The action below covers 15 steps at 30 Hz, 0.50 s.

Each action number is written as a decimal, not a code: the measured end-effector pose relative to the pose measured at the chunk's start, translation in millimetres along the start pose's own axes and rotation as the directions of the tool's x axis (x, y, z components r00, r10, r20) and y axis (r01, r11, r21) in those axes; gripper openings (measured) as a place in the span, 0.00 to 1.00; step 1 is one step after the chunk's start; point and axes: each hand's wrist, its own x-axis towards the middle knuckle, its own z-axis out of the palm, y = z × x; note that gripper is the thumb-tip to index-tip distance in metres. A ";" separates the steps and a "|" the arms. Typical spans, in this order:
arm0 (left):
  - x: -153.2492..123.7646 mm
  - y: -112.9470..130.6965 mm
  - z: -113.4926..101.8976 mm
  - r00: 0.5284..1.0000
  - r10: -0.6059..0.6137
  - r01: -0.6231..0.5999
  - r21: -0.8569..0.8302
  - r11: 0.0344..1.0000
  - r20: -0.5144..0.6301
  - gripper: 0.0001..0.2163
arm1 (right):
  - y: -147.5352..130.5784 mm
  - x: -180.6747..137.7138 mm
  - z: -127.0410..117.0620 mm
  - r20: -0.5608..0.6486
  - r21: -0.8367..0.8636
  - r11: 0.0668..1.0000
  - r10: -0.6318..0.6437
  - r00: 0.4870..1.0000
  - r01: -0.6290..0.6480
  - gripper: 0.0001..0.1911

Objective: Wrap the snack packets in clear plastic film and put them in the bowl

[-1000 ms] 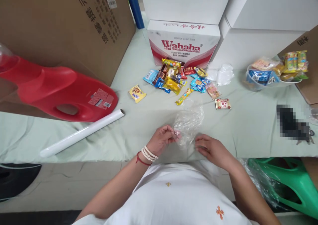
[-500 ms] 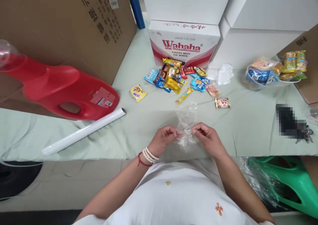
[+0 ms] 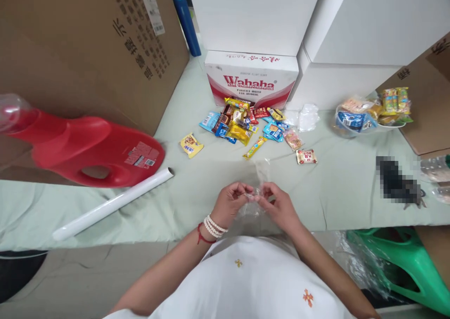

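Note:
A clear plastic bag (image 3: 262, 171) is pinched between my two hands above the front of the table. My left hand (image 3: 234, 201), with beads and a red cord at the wrist, grips it with thumb and forefinger. My right hand (image 3: 277, 205) pinches it from the other side, the fingertips of both hands almost touching. Beyond them lies a pile of wrapped snacks (image 3: 240, 132). Apart from the pile are a yellow snack packet (image 3: 191, 145) at its left, a thin yellow snack stick (image 3: 255, 148) in front and a cream-and-red packet (image 3: 306, 157) to the right.
A red detergent bottle (image 3: 116, 145) and a white tube (image 3: 116, 204) lie at left, before a large cardboard box (image 3: 87, 37). Behind the snacks stands a Wahaba-style water carton (image 3: 251, 82) with white boxes. Right: a snack-filled plastic container (image 3: 365, 130), a blurred-out black object (image 3: 397, 180), a green stool (image 3: 404, 267).
My hands have come closer together, the right one moving left, and the bag between them is more bunched up. The whole view has shifted, so the table things appear lower and further left.

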 end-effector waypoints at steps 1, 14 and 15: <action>3.1 0.4 2.4 0.999 0.011 -0.011 0.004 1.000 -0.035 0.14 | -0.4 3.4 4.7 0.001 -0.048 0.998 -0.040 0.999 0.040 0.14; 17.9 8.3 11.9 0.982 0.131 -0.053 0.469 0.882 -0.136 0.13 | -6.3 35.8 -4.4 0.039 0.051 0.997 0.057 0.998 -0.059 0.18; 18.6 8.9 11.2 0.983 0.154 -0.080 0.525 0.847 -0.100 0.12 | -7.5 36.2 -6.5 0.039 0.064 0.995 0.072 0.997 -0.075 0.18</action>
